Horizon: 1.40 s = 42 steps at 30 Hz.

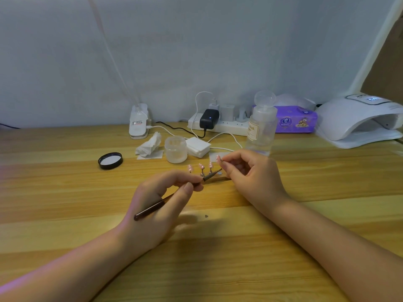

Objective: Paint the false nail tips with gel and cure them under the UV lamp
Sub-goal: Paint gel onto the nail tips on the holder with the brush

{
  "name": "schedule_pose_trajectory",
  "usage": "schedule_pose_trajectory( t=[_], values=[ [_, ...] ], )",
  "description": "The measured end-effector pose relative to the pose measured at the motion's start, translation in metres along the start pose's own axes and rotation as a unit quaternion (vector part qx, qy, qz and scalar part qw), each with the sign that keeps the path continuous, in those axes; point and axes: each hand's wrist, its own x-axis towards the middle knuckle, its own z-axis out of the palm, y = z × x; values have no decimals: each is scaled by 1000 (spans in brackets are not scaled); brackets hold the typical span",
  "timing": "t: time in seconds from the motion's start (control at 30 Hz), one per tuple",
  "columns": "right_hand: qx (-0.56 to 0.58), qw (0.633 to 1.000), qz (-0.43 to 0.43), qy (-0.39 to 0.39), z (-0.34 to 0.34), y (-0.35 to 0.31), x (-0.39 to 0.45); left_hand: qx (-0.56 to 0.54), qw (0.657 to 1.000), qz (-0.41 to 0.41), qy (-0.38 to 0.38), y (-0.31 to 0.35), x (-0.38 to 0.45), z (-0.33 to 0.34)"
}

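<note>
Left hand (168,192) grips brush (165,200), bristles by tips (201,167) at frame centre; right hand (244,168) pinches one tip. We risk smearing wet gel if fingers slip. Lamp (357,120) far right: we could knock bottle (261,125) reaching.

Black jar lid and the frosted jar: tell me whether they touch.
Apart. The head view shows the black jar lid lying on the table, with bare wood plainly visible between it and the frosted jar.
</note>
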Motion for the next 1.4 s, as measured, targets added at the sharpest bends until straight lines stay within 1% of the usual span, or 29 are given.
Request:
schedule_pose_trajectory(
  t=[0.13,0.3,0.43,0.53,0.67,0.87,1.03,1.2,1.4],
  values=[
    [-5,1000,-3,-8,0,-1,1,8,1000,18,22,0,2,2],
    [-4,1000,-4,-11,-1,-1,1,42,999,20,16,-1,2,3],
    [6,1000,-3,-12,-2,-2,1,9,1000,2,6,1,0,1],
    [16,1000,4,-13,-1,-2,0,11,1000,0,2,4,-1,2],
    [30,999,21,-18,0,-1,1,10,1000,2,17,4,1,2],
    [29,999,15,-34,0,-3,1,25,999,-12,29,-4,4,2],
    [33,999,18,-34,-1,-4,1,31,999,26,25,-3,3,1],
    [25,999,16,-33,-1,-3,0,12,1000,10,11,1,1,2],
    [31,999,14,-29,-1,-2,0,23,1000,15,13,5,1,1]
  ],
)
